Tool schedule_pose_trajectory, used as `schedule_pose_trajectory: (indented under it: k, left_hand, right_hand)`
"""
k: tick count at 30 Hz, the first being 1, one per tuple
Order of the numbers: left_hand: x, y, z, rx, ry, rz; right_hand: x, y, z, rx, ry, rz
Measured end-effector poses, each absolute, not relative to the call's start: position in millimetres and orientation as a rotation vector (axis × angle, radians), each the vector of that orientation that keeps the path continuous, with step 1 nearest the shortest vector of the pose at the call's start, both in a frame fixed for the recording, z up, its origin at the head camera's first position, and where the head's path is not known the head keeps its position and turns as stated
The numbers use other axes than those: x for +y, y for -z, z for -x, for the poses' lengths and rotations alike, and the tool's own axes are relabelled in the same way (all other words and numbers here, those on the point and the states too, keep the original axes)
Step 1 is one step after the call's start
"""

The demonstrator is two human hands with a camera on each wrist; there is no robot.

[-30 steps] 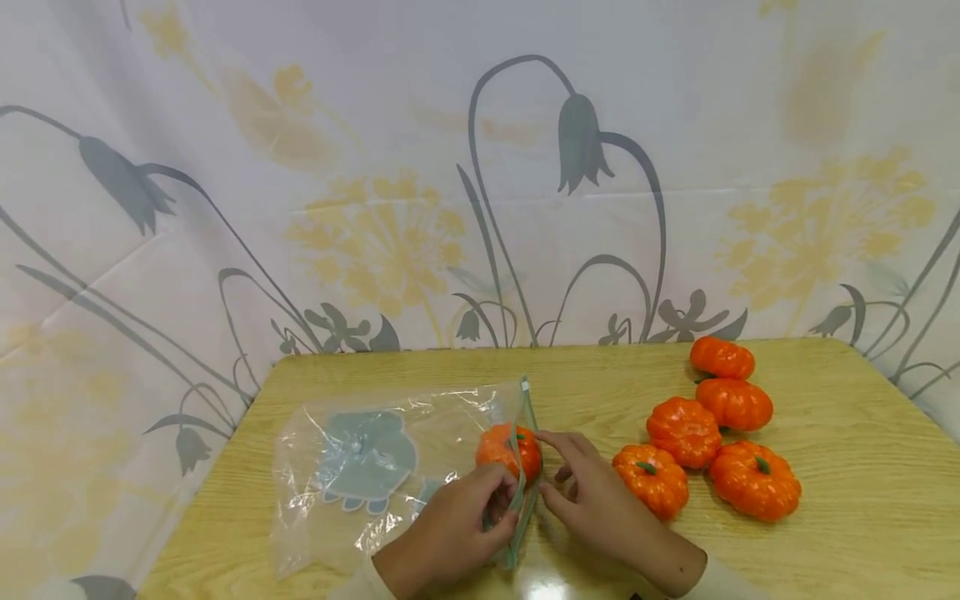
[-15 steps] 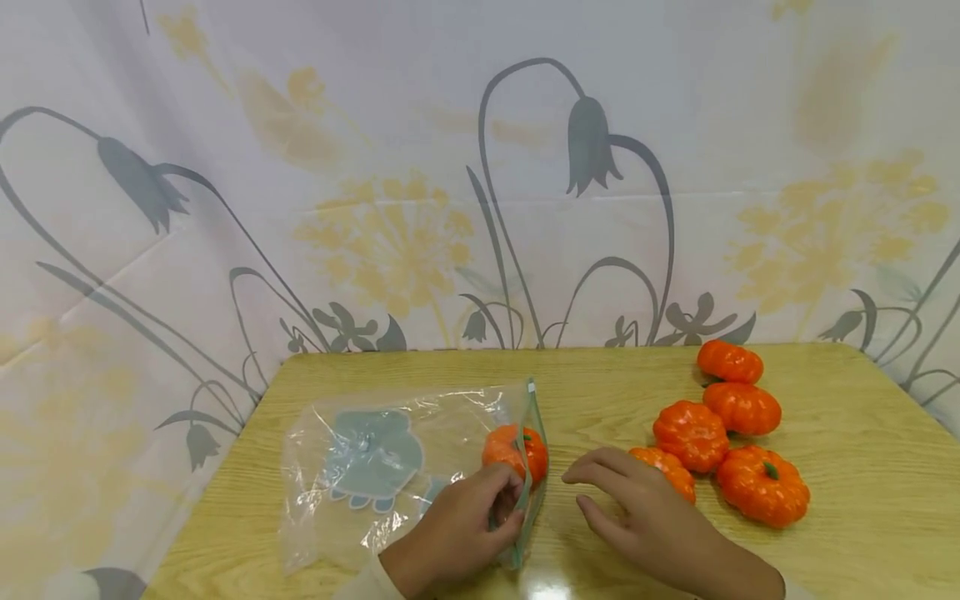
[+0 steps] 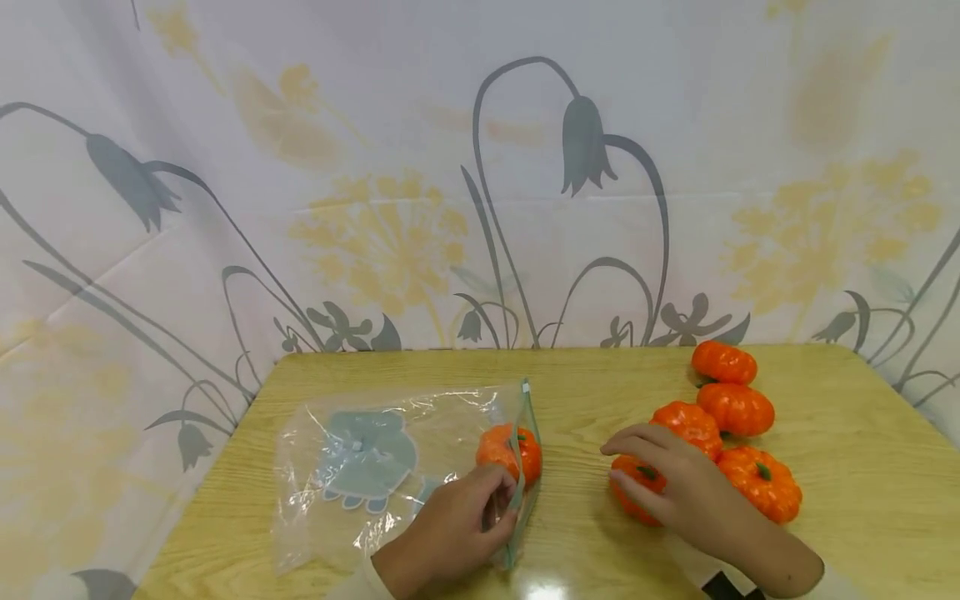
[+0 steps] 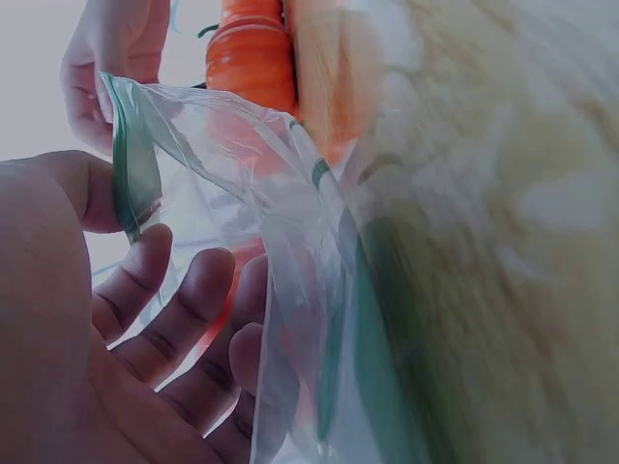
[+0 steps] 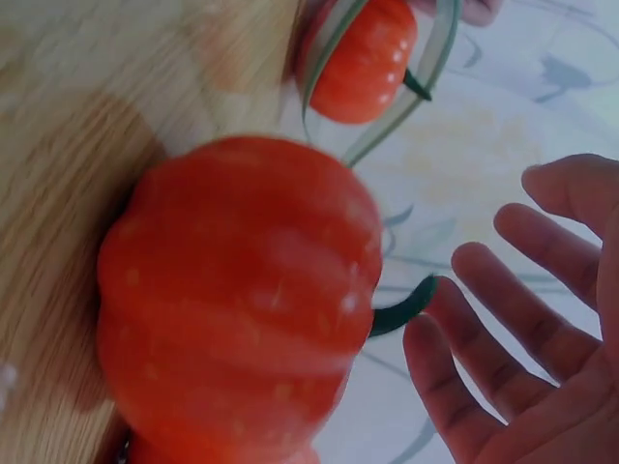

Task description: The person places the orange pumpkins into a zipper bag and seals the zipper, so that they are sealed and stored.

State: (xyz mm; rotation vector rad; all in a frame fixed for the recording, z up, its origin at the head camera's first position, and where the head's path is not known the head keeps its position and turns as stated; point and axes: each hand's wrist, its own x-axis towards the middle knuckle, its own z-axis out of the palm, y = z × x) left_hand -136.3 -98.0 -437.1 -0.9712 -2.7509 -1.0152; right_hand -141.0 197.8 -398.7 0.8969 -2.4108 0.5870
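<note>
A clear zip bag with a pale blue print lies on the table, its green-edged mouth to the right. Just inside that mouth is an orange toy pumpkin with a green stem. My left hand pinches the bag's rim between thumb and index finger, holding the mouth apart; its other fingers lie loosely curled against the plastic. My right hand is spread over the nearest loose pumpkin, partly hiding it. In the right wrist view the fingers stand apart beside that pumpkin's stem.
Several more pumpkins lie at the right: one behind my right hand, another to its right, and two farther back, the rearmost near the table's far edge. A flower-patterned cloth hangs behind.
My right hand has moved from the bag's mouth rightward to over the nearest loose pumpkin. The left hand keeps its pinch on the bag.
</note>
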Motion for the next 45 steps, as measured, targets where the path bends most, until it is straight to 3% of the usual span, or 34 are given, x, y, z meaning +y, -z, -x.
schedule_pose_trajectory:
  k: [14,45]
  left_hand:
    - [-99.8,436.4,137.1,-2.767,1.043,0.976]
    - [-99.2,438.5,136.4,-2.787,1.017,0.991]
  right_hand:
    - [220.5,402.2,157.8,-2.440,-0.502,-1.010]
    - [235.0,399.8,154.5,-2.864,-0.555,-0.916]
